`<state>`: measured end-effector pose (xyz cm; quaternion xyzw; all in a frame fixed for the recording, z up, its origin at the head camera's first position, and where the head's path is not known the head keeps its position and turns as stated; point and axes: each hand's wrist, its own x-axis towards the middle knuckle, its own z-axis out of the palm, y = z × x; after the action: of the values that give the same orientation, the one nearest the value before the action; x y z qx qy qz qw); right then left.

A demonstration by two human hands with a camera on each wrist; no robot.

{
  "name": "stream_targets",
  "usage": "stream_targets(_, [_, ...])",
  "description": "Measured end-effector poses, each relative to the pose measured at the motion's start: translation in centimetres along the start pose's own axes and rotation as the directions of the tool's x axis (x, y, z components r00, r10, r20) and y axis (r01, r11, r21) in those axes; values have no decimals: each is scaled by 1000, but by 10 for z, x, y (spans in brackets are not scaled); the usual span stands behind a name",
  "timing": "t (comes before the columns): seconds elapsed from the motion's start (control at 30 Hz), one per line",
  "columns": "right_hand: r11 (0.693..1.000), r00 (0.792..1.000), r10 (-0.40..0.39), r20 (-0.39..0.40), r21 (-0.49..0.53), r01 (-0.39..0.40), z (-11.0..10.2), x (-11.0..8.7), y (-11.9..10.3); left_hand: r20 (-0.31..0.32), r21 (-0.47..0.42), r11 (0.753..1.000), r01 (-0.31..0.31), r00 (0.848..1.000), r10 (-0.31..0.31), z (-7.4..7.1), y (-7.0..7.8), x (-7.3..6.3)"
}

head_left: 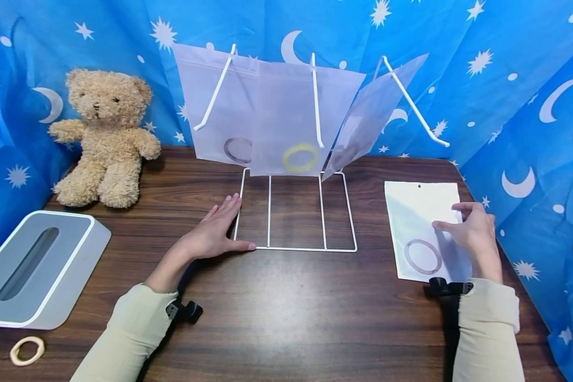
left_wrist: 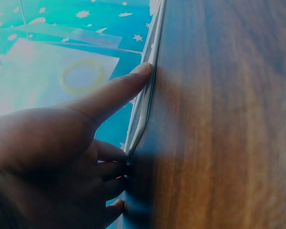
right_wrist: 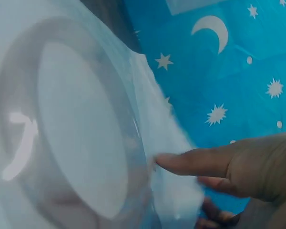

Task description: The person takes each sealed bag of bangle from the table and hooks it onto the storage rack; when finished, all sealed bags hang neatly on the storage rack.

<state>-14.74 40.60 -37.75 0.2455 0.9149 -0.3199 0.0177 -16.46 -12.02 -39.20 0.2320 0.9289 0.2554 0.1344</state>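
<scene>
My left hand (head_left: 210, 231) lies against the near left corner of a white wire rack (head_left: 291, 249). Its thumb touches the front bar and its extended fingers meet the left bar. On the right, my right hand (head_left: 475, 233) holds the right edge of a flat white bag (head_left: 396, 228) between thumb and fingers. A hole is punched near the bag's top, and a greyish-brown ring (head_left: 423, 257) shows through its front. In the right wrist view the thumb (right_wrist: 181, 163) lies over the bag's front, while the other fingers are partly hidden behind its edge.
Three frosted bags hang at the rack's hooks: a left bag (head_left: 219, 106) with a dark ring, a middle bag (head_left: 286, 116) with a yellow ring, and an angled right bag (head_left: 367, 116). A teddy bear (head_left: 107, 143), tissue box (head_left: 71, 265) and beige ring (head_left: 14, 354) are left.
</scene>
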Motion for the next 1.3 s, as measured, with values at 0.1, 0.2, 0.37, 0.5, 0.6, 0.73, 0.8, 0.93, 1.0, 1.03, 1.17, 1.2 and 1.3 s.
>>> stream_targets(0.1, [993, 1000, -30, -3, 112, 30, -2, 1, 3, 2, 0, 1000, 7, 1000, -7, 0, 0, 0])
stream_targets(0.2, [982, 997, -56, 49, 181, 46, -6, 3, 4, 4, -4, 1000, 11, 1000, -11, -1, 0, -1])
stream_targets(0.37, [976, 989, -44, 138, 216, 14, -13, 5, 3, 0, -6, 1000, 7, 1000, -7, -2, 1, -2])
stream_targets(0.5, [967, 988, -38, 147, 254, -1, -20, 4, 4, -3, -7, 1000, 4, 1000, -4, -2, 1, -2])
stream_targets(0.6, [954, 989, -32, 143, 300, -13, -28, 1, 9, 1, -4, 1000, 3, 1000, -3, -2, 1, -1])
stream_targets(0.73, [930, 990, -23, 137, 365, -28, -41, -7, 17, 4, -2, 1000, 3, 1000, -3, -2, 1, -1])
stream_targets(0.8, [885, 993, -42, 112, 466, -15, -47, -10, 20, 5, -3, 1000, 3, 1000, -3, -3, 1, 0])
stream_targets(0.93, [712, 986, -163, 41, 697, 88, -54, -17, 21, 10, -4, 1000, 6, 1000, -6, -3, 1, 0])
stream_targets(1.0, [625, 964, -265, 14, 764, 160, -56, -22, 19, 12, -5, 1000, 6, 1000, -6, -2, 1, 0])
stream_targets(1.03, [590, 948, -318, 7, 784, 192, -56, -24, 16, 12, -5, 1000, 8, 1000, -8, -2, 0, 0])
stream_targets(1.17, [456, 830, -557, -27, 825, 334, -58, -35, 2, 11, -8, 1000, 8, 1000, -8, -1, 1, -1])
stream_targets(1.2, [420, 787, -616, -38, 829, 368, -59, -38, -3, 11, -8, 1000, 10, 1000, -10, -1, 1, -1])
stream_targets(1.3, [332, 649, -758, -60, 822, 463, -62, -53, -18, 11, -7, 1000, 5, 1000, -5, -1, 2, -1])
